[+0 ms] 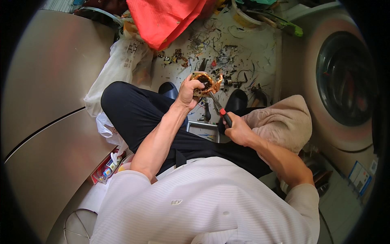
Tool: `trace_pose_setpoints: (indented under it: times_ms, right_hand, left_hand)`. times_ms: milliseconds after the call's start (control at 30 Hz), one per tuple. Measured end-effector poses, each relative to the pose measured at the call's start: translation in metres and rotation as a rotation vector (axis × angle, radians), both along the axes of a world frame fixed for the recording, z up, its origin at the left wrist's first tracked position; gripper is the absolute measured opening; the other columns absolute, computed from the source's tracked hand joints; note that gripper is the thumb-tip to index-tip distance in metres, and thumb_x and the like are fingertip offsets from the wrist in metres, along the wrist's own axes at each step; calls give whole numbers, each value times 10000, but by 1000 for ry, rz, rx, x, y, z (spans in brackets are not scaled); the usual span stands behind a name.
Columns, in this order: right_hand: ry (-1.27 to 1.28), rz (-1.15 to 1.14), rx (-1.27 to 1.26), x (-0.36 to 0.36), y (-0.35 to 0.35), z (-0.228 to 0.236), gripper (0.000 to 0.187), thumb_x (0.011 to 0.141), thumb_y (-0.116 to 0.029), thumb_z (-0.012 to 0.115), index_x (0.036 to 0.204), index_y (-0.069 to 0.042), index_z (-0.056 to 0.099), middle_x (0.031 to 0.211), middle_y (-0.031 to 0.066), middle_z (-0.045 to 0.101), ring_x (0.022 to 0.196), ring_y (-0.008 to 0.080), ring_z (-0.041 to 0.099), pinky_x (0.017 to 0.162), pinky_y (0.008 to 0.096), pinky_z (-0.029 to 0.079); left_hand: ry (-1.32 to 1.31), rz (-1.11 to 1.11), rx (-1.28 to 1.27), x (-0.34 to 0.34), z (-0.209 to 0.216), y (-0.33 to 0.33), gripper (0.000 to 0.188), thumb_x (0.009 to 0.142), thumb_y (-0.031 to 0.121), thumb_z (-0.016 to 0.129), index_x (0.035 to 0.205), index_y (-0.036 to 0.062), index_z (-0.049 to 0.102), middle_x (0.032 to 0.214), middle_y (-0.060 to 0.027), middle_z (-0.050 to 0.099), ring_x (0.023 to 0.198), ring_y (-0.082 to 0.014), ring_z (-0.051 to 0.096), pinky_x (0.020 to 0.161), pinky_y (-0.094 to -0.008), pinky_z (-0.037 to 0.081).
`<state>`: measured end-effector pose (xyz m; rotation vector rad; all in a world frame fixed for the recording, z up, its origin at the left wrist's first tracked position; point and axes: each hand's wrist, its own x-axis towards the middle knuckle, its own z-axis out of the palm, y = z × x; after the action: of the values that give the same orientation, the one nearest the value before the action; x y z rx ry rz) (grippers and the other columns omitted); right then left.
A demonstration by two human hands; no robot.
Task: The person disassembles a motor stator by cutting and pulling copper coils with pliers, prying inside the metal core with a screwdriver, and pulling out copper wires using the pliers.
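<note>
My left hand (187, 92) grips a ring-shaped motor stator (202, 77) wound with copper wire, its thumb resting at the dark opening. Loose copper wire (218, 83) bulges from the right side of the ring. Wrapped in my right hand (239, 131) are the handles of a pair of pliers (216, 103), black with a red part. The metal jaws reach up to the lower right edge of the stator, by the copper; whether they pinch a strand is too small to tell. Both hands are above the floor, in front of my knees.
Wire scraps and small parts (211, 42) litter the floor ahead. A red bag (166, 18) and a white plastic bag (122, 61) stand at the left, a yellowish tub (242, 18) at the far right. A beige towel (284, 122) lies over my right knee, near a front-loading washing machine (321, 93).
</note>
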<state>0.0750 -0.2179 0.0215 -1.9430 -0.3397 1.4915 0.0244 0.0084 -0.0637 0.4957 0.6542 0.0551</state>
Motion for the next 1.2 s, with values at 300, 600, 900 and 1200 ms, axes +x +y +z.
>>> trace_pose_setpoints:
  times_ms: [300,600,900,1200]
  right_hand:
    - [184,-11,19,7,-2,-5,275,722,53,571,961,-55,488,850,11,463,772,132,442,680,272,393]
    - [230,39,53,7,-10,-7,288,734,-19,616,1008,-4,528,829,101,541,792,224,544,739,344,471]
    - [297,26,136,14,-19,-13,250,733,9,593,971,-9,520,822,63,521,774,190,514,713,327,448]
    - [321,-152,177,16,-9,-20,211,756,12,602,949,-44,538,809,16,512,762,161,502,707,306,439]
  left_hand:
    - [-121,-22,-189,5,-9,1,464,725,-81,558,1182,-23,608,1069,-151,682,945,-275,710,880,-432,623]
    - [-177,-89,-229,7,-14,1,496,691,-60,575,1186,-32,596,1069,-176,686,961,-286,713,891,-444,616]
    - [-225,-181,-311,14,-24,-3,473,720,-34,611,1193,-17,602,1089,-188,690,967,-292,712,898,-436,608]
    - [-32,-105,124,26,8,10,384,935,210,730,1253,27,615,1094,-77,701,965,-143,676,765,-297,576]
